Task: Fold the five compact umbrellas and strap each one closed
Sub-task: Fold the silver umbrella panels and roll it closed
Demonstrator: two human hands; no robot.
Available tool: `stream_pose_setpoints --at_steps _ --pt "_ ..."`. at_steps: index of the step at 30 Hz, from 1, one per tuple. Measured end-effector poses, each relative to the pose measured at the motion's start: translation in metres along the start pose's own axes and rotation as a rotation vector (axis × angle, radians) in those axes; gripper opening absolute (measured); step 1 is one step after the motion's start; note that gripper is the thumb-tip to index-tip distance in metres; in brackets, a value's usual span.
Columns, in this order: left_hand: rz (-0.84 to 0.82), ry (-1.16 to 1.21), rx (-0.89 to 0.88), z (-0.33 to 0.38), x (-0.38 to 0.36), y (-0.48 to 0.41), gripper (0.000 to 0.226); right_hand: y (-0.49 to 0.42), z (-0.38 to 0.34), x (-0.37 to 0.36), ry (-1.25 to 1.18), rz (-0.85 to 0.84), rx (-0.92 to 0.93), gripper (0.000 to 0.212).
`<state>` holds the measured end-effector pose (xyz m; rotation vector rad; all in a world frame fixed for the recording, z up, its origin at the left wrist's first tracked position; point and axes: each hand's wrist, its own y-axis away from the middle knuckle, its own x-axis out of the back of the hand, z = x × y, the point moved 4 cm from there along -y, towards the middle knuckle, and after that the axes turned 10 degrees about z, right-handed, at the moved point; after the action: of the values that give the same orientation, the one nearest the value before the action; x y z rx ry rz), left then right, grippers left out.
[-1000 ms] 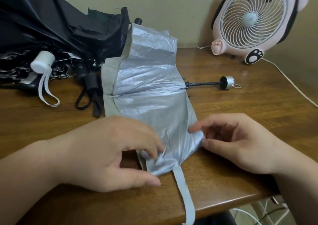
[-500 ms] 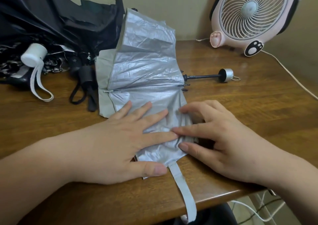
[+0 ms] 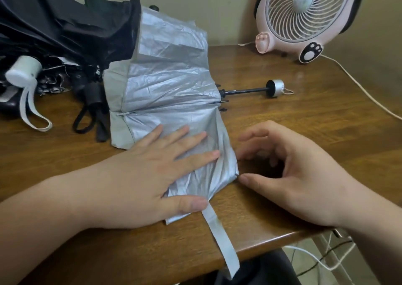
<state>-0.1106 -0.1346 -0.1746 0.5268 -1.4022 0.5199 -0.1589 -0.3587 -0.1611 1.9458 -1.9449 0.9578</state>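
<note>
Silver umbrella [image 3: 169,82] lies half-collapsed at the table's [image 3: 304,121] near edge: my left hand [image 3: 152,175] presses flat, fingers spread, to pin a pleat, while my right hand [image 3: 293,171], loosely curled and empty, tends the fabric's edge, strap [image 3: 219,234] dangling unfastened.

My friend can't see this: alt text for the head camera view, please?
A person's left hand presses flat on a silver umbrella on a wooden table, the right hand loosely curled at its edge. Black umbrellas and a pink fan sit behind.
</note>
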Motion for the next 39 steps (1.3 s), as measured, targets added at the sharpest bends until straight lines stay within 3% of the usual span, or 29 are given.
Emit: stream_pose_setpoints --at_steps 6,14,17,26,33,36,39 --pt "-0.016 -0.034 -0.016 -0.001 -0.002 0.001 0.076 -0.007 -0.007 -0.007 0.023 0.090 0.147 0.060" --pt "-0.060 -0.030 -0.007 0.001 -0.001 0.001 0.076 -0.019 -0.001 -0.003 -0.205 -0.084 0.001 0.046" --pt "-0.044 0.005 -0.021 -0.001 -0.001 -0.002 0.072 -0.023 0.000 0.000 -0.154 -0.115 -0.009 0.038" --pt "-0.047 -0.028 -0.025 -0.002 -0.004 -0.001 0.076 -0.013 0.004 0.002 0.055 -0.141 0.190 0.019" --pt "-0.058 -0.016 0.028 0.003 0.001 0.004 0.055 0.000 0.000 -0.001 0.191 -0.143 0.331 0.018" --pt "-0.035 -0.046 0.054 0.004 0.003 0.004 0.059 0.005 0.000 0.001 0.229 -0.137 0.347 0.017" --pt "-0.115 -0.044 0.114 0.003 0.003 0.005 0.065 0.004 -0.004 0.003 0.282 -0.132 0.408 0.015"
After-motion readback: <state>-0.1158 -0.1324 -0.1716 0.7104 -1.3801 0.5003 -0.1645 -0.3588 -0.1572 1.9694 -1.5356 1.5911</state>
